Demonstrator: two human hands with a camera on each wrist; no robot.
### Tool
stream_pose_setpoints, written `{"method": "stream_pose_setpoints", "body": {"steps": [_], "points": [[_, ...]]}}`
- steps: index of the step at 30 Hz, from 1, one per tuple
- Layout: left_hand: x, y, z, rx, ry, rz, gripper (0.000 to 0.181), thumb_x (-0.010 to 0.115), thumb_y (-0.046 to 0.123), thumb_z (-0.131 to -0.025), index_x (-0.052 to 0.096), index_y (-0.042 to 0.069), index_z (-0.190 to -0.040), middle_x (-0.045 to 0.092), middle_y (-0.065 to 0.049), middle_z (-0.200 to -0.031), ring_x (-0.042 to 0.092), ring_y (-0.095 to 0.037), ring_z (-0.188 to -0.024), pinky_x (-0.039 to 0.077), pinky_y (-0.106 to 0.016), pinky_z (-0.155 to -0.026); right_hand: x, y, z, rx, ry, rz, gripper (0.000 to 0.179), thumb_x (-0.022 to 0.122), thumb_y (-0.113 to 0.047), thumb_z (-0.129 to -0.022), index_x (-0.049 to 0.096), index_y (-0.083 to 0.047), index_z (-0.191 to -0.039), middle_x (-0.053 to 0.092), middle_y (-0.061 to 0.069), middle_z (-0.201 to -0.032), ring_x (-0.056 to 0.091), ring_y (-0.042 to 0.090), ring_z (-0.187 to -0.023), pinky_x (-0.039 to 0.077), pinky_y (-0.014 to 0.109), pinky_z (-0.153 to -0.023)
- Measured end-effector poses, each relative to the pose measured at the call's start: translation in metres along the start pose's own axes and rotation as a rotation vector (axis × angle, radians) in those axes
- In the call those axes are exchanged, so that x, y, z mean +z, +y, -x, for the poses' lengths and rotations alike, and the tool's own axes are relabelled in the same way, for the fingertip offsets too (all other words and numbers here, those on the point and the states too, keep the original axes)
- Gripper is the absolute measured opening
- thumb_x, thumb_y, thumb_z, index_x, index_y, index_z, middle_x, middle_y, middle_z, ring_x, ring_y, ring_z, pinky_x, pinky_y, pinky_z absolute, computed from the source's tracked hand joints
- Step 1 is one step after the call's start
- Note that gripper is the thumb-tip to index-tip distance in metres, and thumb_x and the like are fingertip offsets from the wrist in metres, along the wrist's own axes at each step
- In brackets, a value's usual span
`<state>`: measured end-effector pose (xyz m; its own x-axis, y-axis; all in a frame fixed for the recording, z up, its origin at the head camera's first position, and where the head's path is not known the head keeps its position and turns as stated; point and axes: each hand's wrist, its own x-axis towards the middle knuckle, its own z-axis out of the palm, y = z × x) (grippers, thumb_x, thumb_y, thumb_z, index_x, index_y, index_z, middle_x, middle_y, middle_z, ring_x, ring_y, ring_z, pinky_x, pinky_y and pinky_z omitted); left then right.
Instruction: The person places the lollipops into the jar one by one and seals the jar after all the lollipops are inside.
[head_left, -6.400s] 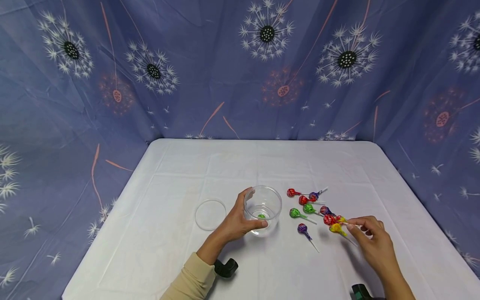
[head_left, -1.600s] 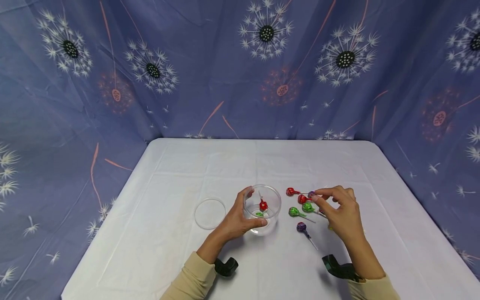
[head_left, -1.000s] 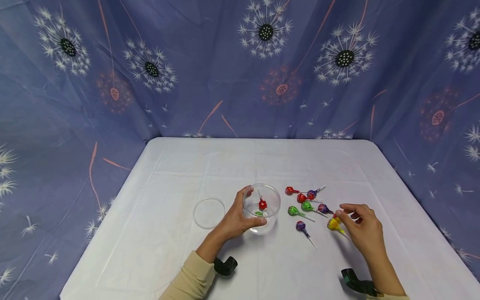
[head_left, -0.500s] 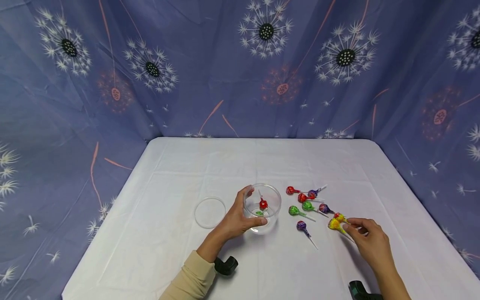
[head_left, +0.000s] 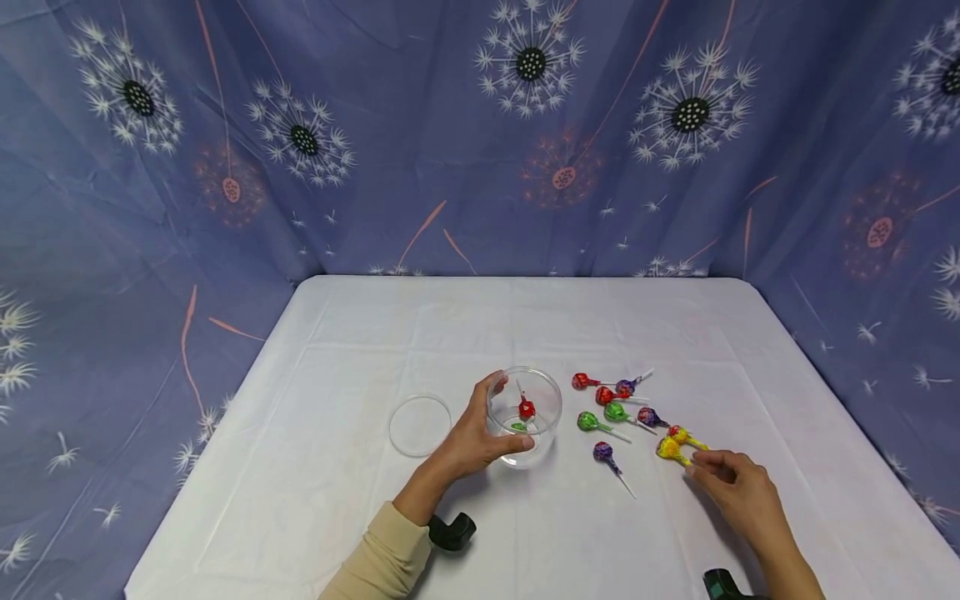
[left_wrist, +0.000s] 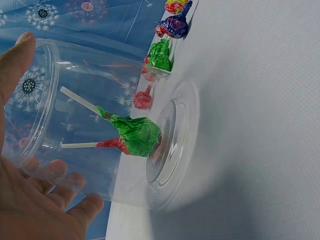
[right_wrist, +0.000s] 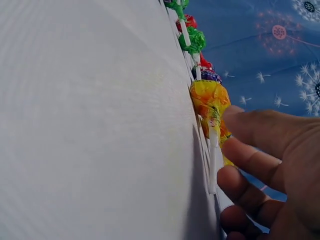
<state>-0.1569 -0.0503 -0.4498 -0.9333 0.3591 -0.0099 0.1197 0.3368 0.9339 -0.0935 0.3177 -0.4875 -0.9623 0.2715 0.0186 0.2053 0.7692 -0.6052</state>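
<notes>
My left hand [head_left: 476, 437] grips a clear plastic tub [head_left: 551, 429], thumb on the near side and fingers round the far side. Inside it lie a green lollipop [left_wrist: 140, 135] and a red lollipop [head_left: 527, 408], sticks towards the mouth. To the right, my right hand [head_left: 742, 492] is at a yellow lollipop [head_left: 670, 450], thumb and forefinger slightly apart beside its wrapper and stick [right_wrist: 213, 165]. A yellow-and-red lollipop [head_left: 678, 434] lies against that one. The right hand's other fingers are loosely bent in the right wrist view.
Between tub and right hand lie several more lollipops: a green one [head_left: 588, 422], red ones such as this red lollipop [head_left: 581, 381], and a purple one [head_left: 603, 452] nearest the front. A clear ring-like lid [head_left: 392, 429] lies left of the tub on the white-covered table [head_left: 300, 483].
A red lollipop has joined the green one in the tub. My right hand has left the purple lollipop at the back and come down to the yellow pair. The left hand stays on the tub.
</notes>
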Motion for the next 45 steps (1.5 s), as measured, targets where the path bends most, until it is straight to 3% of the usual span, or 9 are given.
{"method": "stream_pose_setpoints", "body": {"steps": [4,11,21,32,45], "points": [[0.001,-0.005,-0.002,0.007,0.002,-0.011,0.097,0.08,0.032,-0.074,0.016,0.027,-0.147,0.029,-0.001,-0.154,0.025,-0.021,-0.144,0.02,-0.052,-0.115,0.004,0.002,-0.002,0.043,-0.02,0.0,0.035,0.068,-0.029,-0.085,0.067,-0.003,-0.109,0.062,0.015,-0.099,0.047,0.021,-0.089,0.033,0.027,-0.068],[0.001,-0.006,-0.001,0.011,0.008,0.005,0.097,0.081,0.037,-0.073,0.018,0.028,-0.146,0.029,-0.002,-0.154,0.025,-0.021,-0.144,0.02,-0.052,-0.115,0.011,0.005,-0.001,0.06,0.007,0.0,0.033,0.069,-0.025,-0.084,0.067,-0.003,-0.109,0.061,0.016,-0.1,0.041,0.022,-0.089,0.028,0.03,-0.068],[0.001,-0.003,0.0,0.014,0.009,0.02,0.099,0.081,0.031,-0.073,0.016,0.028,-0.147,0.028,-0.001,-0.155,0.024,-0.021,-0.144,0.019,-0.052,-0.115,0.013,0.009,0.002,-0.03,0.087,0.052,0.024,0.072,-0.018,-0.08,0.071,-0.004,-0.099,0.058,0.012,-0.089,0.04,0.022,-0.082,0.025,0.029,-0.065],[0.001,-0.007,-0.001,0.013,0.008,0.006,0.098,0.08,0.039,-0.072,0.017,0.029,-0.147,0.029,-0.001,-0.155,0.024,-0.02,-0.144,0.02,-0.051,-0.115,0.019,0.006,0.002,-0.024,0.15,0.046,0.018,0.071,-0.014,-0.08,0.072,-0.003,-0.093,0.061,0.012,-0.084,0.041,0.022,-0.082,0.024,0.031,-0.066],[0.002,-0.005,-0.001,0.02,0.011,0.015,0.098,0.081,0.035,-0.073,0.018,0.025,-0.147,0.03,-0.001,-0.154,0.024,-0.021,-0.144,0.018,-0.05,-0.116,0.022,0.004,0.002,-0.017,0.183,0.041,0.015,0.07,-0.013,-0.082,0.071,0.0,-0.091,0.061,0.013,-0.083,0.041,0.024,-0.081,0.023,0.031,-0.066]]}}
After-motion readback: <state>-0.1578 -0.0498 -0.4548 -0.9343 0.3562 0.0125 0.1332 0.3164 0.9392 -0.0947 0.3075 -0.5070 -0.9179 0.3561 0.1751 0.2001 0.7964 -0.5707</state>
